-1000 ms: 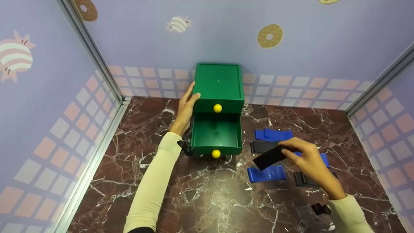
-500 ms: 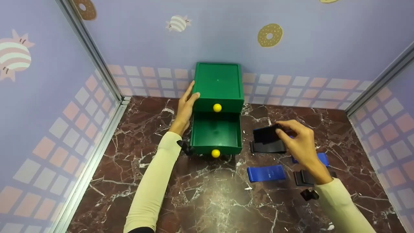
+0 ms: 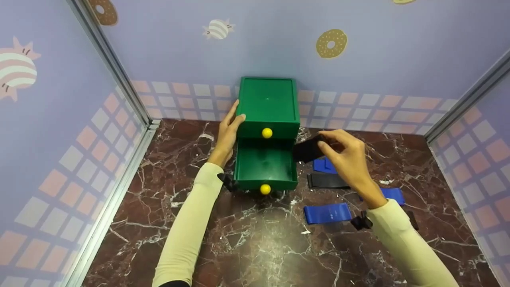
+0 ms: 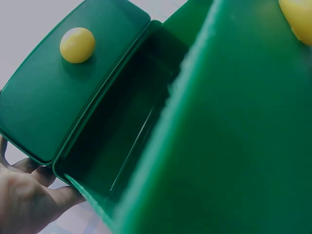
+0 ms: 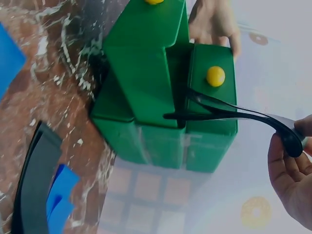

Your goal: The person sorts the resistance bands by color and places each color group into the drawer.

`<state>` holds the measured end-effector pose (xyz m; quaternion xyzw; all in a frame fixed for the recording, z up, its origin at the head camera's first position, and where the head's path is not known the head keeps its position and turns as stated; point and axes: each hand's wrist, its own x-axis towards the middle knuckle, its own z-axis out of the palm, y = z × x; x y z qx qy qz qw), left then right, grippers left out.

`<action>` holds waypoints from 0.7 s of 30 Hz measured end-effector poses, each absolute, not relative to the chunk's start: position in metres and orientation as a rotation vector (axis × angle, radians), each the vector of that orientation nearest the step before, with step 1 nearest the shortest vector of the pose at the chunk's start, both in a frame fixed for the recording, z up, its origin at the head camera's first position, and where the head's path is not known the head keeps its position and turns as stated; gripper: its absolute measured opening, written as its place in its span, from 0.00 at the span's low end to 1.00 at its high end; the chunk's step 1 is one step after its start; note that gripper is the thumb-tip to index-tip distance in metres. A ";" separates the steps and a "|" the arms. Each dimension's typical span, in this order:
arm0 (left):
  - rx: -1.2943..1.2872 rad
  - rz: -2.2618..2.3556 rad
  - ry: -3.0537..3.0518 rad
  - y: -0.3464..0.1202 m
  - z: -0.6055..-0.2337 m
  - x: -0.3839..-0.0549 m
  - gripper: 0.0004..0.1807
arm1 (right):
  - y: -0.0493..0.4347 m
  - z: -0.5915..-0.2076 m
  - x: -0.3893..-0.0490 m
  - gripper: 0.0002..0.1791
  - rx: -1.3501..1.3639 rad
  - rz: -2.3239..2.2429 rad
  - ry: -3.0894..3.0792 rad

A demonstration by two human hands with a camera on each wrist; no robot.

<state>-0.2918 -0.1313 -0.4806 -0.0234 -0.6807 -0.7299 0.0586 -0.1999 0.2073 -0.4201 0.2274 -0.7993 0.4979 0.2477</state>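
Observation:
My right hand (image 3: 346, 155) pinches a folded black resistance band (image 3: 306, 150) by one end. The band's free end is by the right side of the pulled-out green drawer (image 3: 266, 167), and in the right wrist view its two layers spread apart. Against the left side of the green drawer cabinet (image 3: 269, 99) rests my left hand (image 3: 228, 133), fingers straight along the wall and thumb at the front upper corner. The cabinet's top drawer (image 4: 58, 92) is closed and has a yellow knob (image 3: 267, 132). Nothing lies on the visible floor of the pulled-out drawer.
Right of the cabinet lie blue bands (image 3: 324, 165) and a black band (image 3: 327, 181). Nearer the front is another blue band (image 3: 327, 213), with one more blue band (image 3: 393, 195) partly behind the right forearm. A patterned wall (image 3: 358, 79) stands behind the cabinet.
My right hand has carried the black band from above the other bands leftward and away from me to the drawer's right side. The left hand and cabinet have stayed put.

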 end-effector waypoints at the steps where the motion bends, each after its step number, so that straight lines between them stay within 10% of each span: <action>1: -0.070 -2.214 -2.057 -0.131 -0.480 -0.292 0.35 | 0.203 -0.419 -0.201 0.14 0.629 1.363 -2.177; 21: -0.094 -2.235 -2.029 -0.130 -0.480 -0.292 0.37 | 0.120 -0.422 -0.219 0.13 0.857 1.466 -2.148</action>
